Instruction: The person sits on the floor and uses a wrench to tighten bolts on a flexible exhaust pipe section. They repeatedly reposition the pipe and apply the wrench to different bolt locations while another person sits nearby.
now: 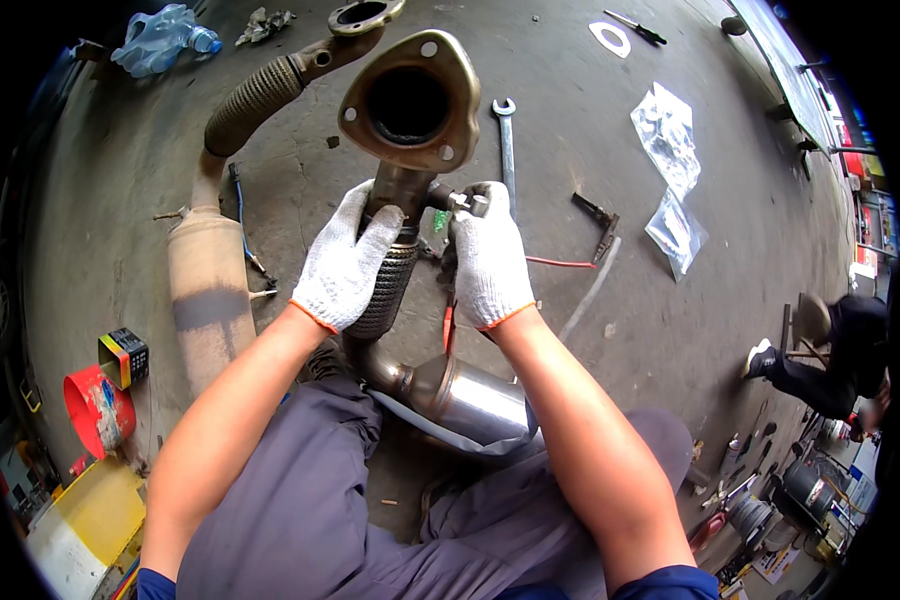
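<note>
An exhaust pipe [402, 185] stands tilted between my knees, with a three-hole flange [456, 110] at its upper end, a ribbed flexible section [384, 290] below and a shiny metal canister [480, 400] at the bottom. My left hand [345, 262], in a white knit glove, is wrapped round the pipe just under the flange. My right hand [490, 255], gloved too, is closed at a short side fitting [458, 200] on the pipe. A small metal piece [480, 205] shows at its fingertips; its kind and the rest of the grip are hidden.
To the left lies a rusty exhaust pipe with a muffler [210, 270]. A wrench [506, 150], a dark tool [598, 222], plastic bags [668, 140], a gasket [610, 40] and a screwdriver [638, 28] lie on the floor. A person's leg [800, 375] is at right.
</note>
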{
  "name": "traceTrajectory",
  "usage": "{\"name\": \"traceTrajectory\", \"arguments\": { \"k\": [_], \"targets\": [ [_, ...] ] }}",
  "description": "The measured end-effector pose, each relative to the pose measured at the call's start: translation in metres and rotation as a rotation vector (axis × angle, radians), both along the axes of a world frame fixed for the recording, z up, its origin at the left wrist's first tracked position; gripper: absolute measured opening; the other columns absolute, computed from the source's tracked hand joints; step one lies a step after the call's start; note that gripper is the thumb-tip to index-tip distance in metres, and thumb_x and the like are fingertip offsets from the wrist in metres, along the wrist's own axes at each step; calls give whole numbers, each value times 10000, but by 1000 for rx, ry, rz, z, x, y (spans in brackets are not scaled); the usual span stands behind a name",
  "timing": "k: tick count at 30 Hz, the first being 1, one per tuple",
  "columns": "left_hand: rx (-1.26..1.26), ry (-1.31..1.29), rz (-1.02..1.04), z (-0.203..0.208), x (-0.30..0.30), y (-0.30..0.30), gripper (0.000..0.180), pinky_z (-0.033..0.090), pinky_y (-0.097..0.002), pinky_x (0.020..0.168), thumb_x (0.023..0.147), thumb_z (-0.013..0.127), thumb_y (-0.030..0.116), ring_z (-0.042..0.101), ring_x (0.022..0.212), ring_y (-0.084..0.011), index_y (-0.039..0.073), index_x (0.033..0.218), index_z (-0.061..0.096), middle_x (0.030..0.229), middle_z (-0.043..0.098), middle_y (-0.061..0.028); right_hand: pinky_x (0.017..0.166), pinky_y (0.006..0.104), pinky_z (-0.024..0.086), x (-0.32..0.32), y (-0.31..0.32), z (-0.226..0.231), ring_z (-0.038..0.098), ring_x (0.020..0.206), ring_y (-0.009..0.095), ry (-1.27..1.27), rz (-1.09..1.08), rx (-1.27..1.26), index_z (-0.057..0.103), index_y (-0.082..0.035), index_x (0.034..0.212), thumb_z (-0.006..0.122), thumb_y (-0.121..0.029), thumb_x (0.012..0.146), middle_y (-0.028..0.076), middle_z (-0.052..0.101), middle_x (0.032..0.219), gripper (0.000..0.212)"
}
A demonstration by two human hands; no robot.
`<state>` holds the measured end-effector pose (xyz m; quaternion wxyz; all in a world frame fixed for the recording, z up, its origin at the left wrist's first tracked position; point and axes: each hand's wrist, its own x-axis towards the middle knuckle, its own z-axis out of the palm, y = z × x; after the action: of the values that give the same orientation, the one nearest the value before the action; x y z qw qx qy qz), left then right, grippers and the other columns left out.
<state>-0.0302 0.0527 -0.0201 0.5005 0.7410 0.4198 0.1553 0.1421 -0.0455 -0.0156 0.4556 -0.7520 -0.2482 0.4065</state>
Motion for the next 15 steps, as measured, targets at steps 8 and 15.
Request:
{"name": "traceTrajectory", "arguments": {
  "k": [8, 15],
  "targets": [
    [39, 22, -41, 1, 1, 3, 576, 526, -511, 1082, 1143, 584, 490, 697, 1249, -470, 50, 1513, 567, 1321, 719, -280, 589, 401, 581, 8, 1, 14, 690, 666, 232, -6, 77, 25, 485, 4, 1332, 539, -142, 1069, 175, 703, 902, 306],
    [19, 70, -42, 8, 3, 3, 579, 529, -518, 1076, 1135, 600, 491, 699, 1245, -470, 50, 1508, 562, 1310, 719, -279, 581, 395, 577, 2, 5, 9, 691, 650, 234, 132, -18, 16, 492, 5, 1313, 555, -163, 1074, 176, 703, 902, 299]
  ]
}}
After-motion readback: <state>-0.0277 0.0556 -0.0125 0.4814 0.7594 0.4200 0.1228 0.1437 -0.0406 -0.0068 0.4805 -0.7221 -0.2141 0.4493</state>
